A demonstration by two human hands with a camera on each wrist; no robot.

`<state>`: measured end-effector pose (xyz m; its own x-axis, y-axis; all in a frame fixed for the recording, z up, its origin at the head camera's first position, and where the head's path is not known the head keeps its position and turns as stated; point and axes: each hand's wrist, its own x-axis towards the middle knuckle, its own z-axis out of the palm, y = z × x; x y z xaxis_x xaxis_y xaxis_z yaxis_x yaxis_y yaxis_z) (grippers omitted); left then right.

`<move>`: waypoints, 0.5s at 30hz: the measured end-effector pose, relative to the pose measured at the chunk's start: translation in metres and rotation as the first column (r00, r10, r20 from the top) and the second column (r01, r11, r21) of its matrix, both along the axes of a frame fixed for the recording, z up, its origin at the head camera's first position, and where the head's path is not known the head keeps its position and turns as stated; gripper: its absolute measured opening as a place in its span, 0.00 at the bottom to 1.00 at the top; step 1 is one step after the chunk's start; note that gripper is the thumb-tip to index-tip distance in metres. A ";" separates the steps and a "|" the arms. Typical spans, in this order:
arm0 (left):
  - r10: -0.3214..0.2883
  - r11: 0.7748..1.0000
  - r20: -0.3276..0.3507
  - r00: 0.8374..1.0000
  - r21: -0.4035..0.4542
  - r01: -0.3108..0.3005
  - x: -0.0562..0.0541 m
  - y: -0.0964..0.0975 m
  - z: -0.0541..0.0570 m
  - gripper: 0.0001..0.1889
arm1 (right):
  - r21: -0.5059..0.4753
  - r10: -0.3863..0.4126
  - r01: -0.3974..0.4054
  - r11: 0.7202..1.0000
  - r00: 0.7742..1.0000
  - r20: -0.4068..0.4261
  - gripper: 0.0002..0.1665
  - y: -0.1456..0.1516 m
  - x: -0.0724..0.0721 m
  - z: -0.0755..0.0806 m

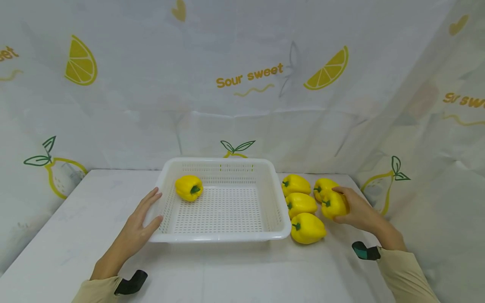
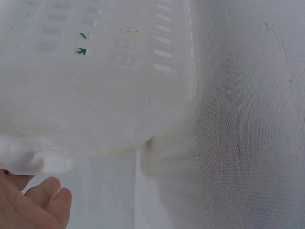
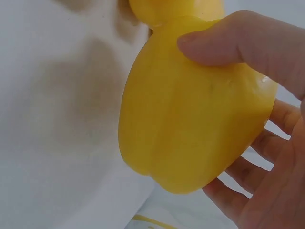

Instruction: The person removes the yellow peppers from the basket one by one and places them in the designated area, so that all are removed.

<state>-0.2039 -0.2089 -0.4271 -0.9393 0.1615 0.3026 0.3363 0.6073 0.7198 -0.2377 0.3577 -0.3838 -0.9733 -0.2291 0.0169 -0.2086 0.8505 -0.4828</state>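
Note:
My right hand (image 1: 358, 209) grips a yellow bell pepper (image 1: 334, 205), its thumb on one side and fingers on the other. The right wrist view shows this pepper (image 3: 190, 109) large, with another yellow pepper touching or just behind it. My left hand (image 1: 138, 229) rests against the left rim of a white plastic basket (image 1: 217, 237), fingers fairly straight and thumb spread. Part of that hand (image 2: 35, 202) appears beside the rim in the left wrist view. Inside the basket, near its back left, lies one yellow bell pepper (image 1: 188, 188).
Right of the basket, three yellow bell peppers (image 1: 308, 228) lie in a column, with another pepper (image 1: 322, 185) behind the held one. All stand on a white table (image 1: 235, 277). A lemon-printed white cloth (image 1: 151, 105) hangs behind.

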 end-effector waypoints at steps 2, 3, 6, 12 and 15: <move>-0.001 1.000 -0.002 1.000 -0.001 0.001 0.000 0.000 0.000 0.32 | -0.002 -0.001 0.001 1.000 1.000 0.001 0.49 0.001 -0.001 -0.002; 0.000 1.000 -0.002 1.000 -0.002 0.000 0.000 0.000 0.000 0.32 | 0.004 0.000 0.000 1.000 1.000 0.001 0.48 0.002 -0.001 -0.003; 0.002 1.000 -0.003 1.000 -0.002 -0.002 -0.001 0.000 0.000 0.32 | 0.010 0.008 -0.008 1.000 1.000 -0.001 0.47 0.004 -0.002 -0.006; 0.002 1.000 0.002 1.000 0.001 -0.002 0.000 0.000 0.000 0.32 | 0.023 0.019 -0.019 1.000 1.000 0.002 0.46 0.009 -0.005 -0.012; 0.005 1.000 0.007 1.000 0.000 -0.005 0.000 0.000 0.000 0.32 | 0.055 0.018 -0.018 0.998 1.000 -0.006 0.46 0.011 -0.006 -0.015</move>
<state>-0.2041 -0.2087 -0.4273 -0.9423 0.1568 0.2959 0.3281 0.6093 0.7219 -0.2435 0.3691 -0.3984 -0.9688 -0.2476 0.0103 -0.2274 0.8717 -0.4340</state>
